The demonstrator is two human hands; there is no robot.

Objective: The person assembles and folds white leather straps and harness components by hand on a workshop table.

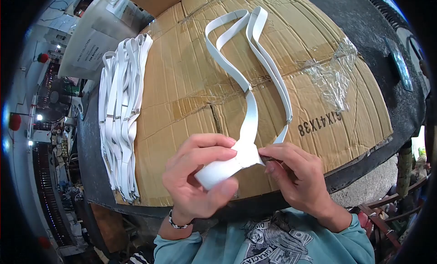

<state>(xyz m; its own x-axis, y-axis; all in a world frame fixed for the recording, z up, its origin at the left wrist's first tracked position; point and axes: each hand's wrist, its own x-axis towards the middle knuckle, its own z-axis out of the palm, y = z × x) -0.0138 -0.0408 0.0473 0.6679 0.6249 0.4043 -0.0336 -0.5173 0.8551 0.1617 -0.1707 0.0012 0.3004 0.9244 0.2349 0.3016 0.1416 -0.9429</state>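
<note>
A pair of white elastic suspenders (251, 114) lies across the cardboard, its two long straps looping away from me at the far side. Small adjusters show partway along both straps. My left hand (198, 173) is closed around the near part, where the straps meet and a wide white band curls between thumb and fingers. My right hand (298, 173) pinches the edge of that joint, with a small dark piece, perhaps a clip, partly hidden at its fingertips. To the left rests a bundle of similar white suspenders (123, 105) with metal clips at the near end.
A flattened cardboard sheet (177, 123) with torn clear tape covers the dark table (364, 18). Behind the bundle stands a translucent plastic bin (98, 41) with printed labels. A phone-like dark slab (398, 64) lies on the right. Shelves with clutter fill the left side.
</note>
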